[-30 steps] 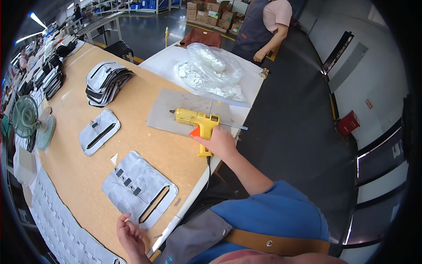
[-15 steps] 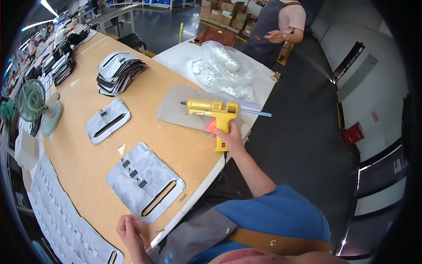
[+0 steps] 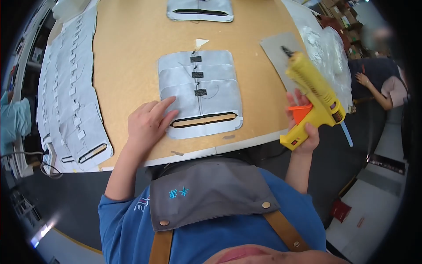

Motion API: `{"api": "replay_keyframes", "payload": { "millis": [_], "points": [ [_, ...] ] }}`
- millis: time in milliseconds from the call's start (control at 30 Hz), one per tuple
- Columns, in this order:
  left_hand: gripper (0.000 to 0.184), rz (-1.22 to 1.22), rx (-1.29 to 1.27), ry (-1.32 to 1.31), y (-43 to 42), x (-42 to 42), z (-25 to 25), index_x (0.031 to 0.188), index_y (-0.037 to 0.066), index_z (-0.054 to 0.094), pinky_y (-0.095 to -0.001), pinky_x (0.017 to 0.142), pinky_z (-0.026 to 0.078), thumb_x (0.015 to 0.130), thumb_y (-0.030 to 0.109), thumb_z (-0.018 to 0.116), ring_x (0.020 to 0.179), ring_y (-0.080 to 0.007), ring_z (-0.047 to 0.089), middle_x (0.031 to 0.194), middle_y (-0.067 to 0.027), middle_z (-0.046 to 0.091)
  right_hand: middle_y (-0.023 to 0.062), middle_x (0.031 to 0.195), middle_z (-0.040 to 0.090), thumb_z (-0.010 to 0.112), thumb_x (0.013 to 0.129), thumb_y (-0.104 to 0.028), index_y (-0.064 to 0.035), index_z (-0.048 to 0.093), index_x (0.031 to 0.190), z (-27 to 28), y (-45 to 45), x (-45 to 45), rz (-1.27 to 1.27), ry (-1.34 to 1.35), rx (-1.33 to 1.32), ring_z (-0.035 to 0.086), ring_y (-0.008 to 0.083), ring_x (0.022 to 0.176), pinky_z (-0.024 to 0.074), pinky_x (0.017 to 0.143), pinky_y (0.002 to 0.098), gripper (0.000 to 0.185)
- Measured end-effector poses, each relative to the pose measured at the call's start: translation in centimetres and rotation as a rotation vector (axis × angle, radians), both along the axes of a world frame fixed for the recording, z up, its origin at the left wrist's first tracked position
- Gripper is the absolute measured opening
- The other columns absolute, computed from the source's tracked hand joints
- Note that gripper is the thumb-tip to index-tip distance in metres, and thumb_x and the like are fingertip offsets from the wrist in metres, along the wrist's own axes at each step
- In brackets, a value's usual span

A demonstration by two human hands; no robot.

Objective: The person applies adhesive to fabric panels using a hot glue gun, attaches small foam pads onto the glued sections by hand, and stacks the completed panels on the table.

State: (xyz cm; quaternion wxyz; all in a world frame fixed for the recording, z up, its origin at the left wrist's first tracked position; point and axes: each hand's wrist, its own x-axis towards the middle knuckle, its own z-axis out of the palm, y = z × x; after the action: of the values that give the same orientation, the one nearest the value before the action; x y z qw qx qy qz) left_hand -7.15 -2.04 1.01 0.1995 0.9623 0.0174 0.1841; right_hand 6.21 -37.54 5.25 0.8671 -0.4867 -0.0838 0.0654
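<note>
A yellow hot glue gun [image 3: 313, 83] with an orange trigger is held by its handle in my right hand [image 3: 310, 134], off the table's right edge. Its dark nozzle points up and left, and a pale glue stick [image 3: 346, 133] pokes out of its rear. My left hand [image 3: 151, 119] lies at the left edge of a pale grey fabric panel [image 3: 187, 103], fingers spread, the tips touching it. Down the panel's middle run three small black patches [image 3: 198, 75] with loose threads. A black-edged slot [image 3: 204, 119] crosses its lower end.
Another grey panel [image 3: 200, 16] lies farther up the tan table [image 3: 127, 53]. To the left, overlapping grey pieces with white tabs [image 3: 70, 92] hang along the edge. At right are a grey sheet [image 3: 281, 55], clear plastic bags [image 3: 329, 57] and another person's arm [image 3: 373, 88].
The view has swung toward the left side of the table. My left hand has gone from loosely curled beside the panel to spread on its edge. The glue gun stays in my right hand, now tilted.
</note>
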Motion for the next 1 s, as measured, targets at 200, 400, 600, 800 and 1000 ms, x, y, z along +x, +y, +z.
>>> {"api": "replay_keyframes", "payload": {
  "millis": [200, 400, 600, 800, 1000],
  "points": [
    [0.038, 0.001, 0.020, -0.037, 0.0, 0.2, -1.6, 0.113, 0.015, 0.071, -0.0316, 0.052, 0.044, 0.077, 0.024, 0.081, 0.056, -0.0174, 0.055, 0.064, -0.0013, 0.055, 0.0195, 0.121, 0.060, 0.063, 0.084, -0.018, 0.0023, 0.045, 0.137, 1.1, 2.6, -2.4, 0.544, -0.002, -0.417, 0.058, 0.0307, 0.119, 0.0430, 0.104, 0.0442, 0.059],
    [0.039, 0.016, 0.024, -0.048, 0.1, 0.1, -1.8, 0.112, 0.015, 0.071, -0.0303, 0.051, 0.044, 0.076, 0.026, 0.082, 0.056, -0.0163, 0.056, 0.064, -0.0005, 0.056, 0.0190, 0.116, 0.061, 0.062, 0.090, -0.023, 0.0046, 0.044, 0.136, 0.1, 4.7, -2.6, 0.663, 0.073, -0.439, 0.060, 0.0288, 0.114, 0.0459, 0.100, 0.0423, 0.057],
    [0.038, 0.018, -0.005, -0.062, 0.1, 0.2, -1.9, 0.110, 0.014, 0.071, -0.0304, 0.051, 0.045, 0.076, 0.027, 0.082, 0.057, -0.0164, 0.057, 0.065, -0.0003, 0.058, 0.0172, 0.116, 0.062, 0.061, 0.090, -0.024, 0.0041, 0.045, 0.135, 0.0, 5.3, -1.9, 0.649, 0.128, -0.565, 0.065, 0.0280, 0.107, 0.0518, 0.088, 0.0367, 0.056],
    [0.036, 0.012, -0.010, -0.033, 0.1, 0.2, -1.5, 0.108, 0.013, 0.072, -0.0307, 0.054, 0.046, 0.076, 0.026, 0.082, 0.059, -0.0168, 0.058, 0.067, -0.0007, 0.060, 0.0185, 0.117, 0.060, 0.058, 0.094, -0.032, 0.0033, 0.043, 0.136, -2.6, 2.5, -0.4, 0.589, 0.266, -0.222, 0.064, 0.0324, 0.108, 0.0563, 0.084, 0.0378, 0.057],
    [0.035, 0.006, 0.000, -0.031, -0.3, 0.4, -1.4, 0.107, 0.013, 0.071, -0.0303, 0.055, 0.047, 0.077, 0.025, 0.082, 0.061, -0.0168, 0.060, 0.067, -0.0008, 0.060, 0.0181, 0.128, 0.057, 0.056, 0.097, -0.032, 0.0015, 0.043, 0.137, -4.1, -2.9, 4.1, 0.015, 0.285, 0.377, 0.061, 0.0313, 0.116, 0.0592, 0.087, 0.0384, 0.054]
  ]
}}
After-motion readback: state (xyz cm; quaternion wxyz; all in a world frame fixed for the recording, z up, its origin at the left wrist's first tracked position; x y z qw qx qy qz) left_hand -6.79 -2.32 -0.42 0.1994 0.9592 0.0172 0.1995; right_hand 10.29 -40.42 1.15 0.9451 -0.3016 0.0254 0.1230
